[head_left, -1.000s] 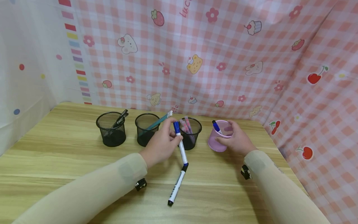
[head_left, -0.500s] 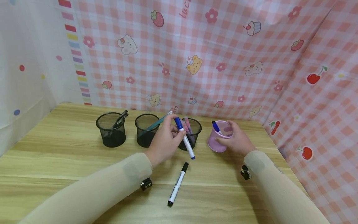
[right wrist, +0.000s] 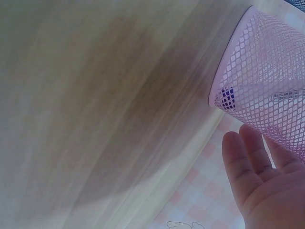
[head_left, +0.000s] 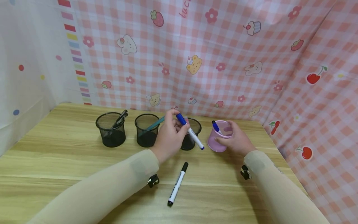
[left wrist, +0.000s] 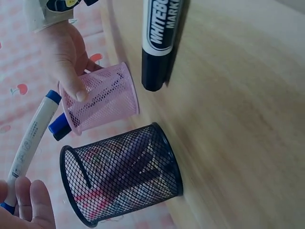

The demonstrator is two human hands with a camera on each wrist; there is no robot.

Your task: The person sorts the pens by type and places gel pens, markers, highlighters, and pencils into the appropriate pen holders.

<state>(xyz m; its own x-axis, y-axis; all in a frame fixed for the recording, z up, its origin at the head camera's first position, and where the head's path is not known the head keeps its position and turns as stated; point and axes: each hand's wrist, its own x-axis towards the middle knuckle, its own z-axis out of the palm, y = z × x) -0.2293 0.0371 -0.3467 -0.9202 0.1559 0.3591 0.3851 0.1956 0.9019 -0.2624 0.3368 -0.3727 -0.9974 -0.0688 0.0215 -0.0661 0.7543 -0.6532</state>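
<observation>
My left hand (head_left: 171, 137) pinches a white marker with a blue cap (head_left: 195, 137) near its cap end. The marker slants down to the right, in front of a black mesh cup (head_left: 198, 133), and its free end points toward a pink mesh pen cup (head_left: 213, 142). On that cup's right side my right hand (head_left: 238, 140) grips the rim, thumb in front. Inside the pink cup leans another blue marker (head_left: 215, 127); its lower end shows through the mesh in the right wrist view. A whiteboard marker with a black cap (head_left: 178, 184) lies on the table, nearer to me.
Two more black mesh cups stand in the row to the left: one (head_left: 114, 138) holding dark pens (head_left: 121, 119), the other (head_left: 145, 138) holding teal pencils (head_left: 155, 123). A checked curtain (head_left: 179, 77) hangs behind the wooden table (head_left: 70, 174) and along its right side.
My left hand has lifted the blue marker off the black one and moved it rightward, its lower end swinging up toward the pink cup. My right hand has stayed at the cup.
</observation>
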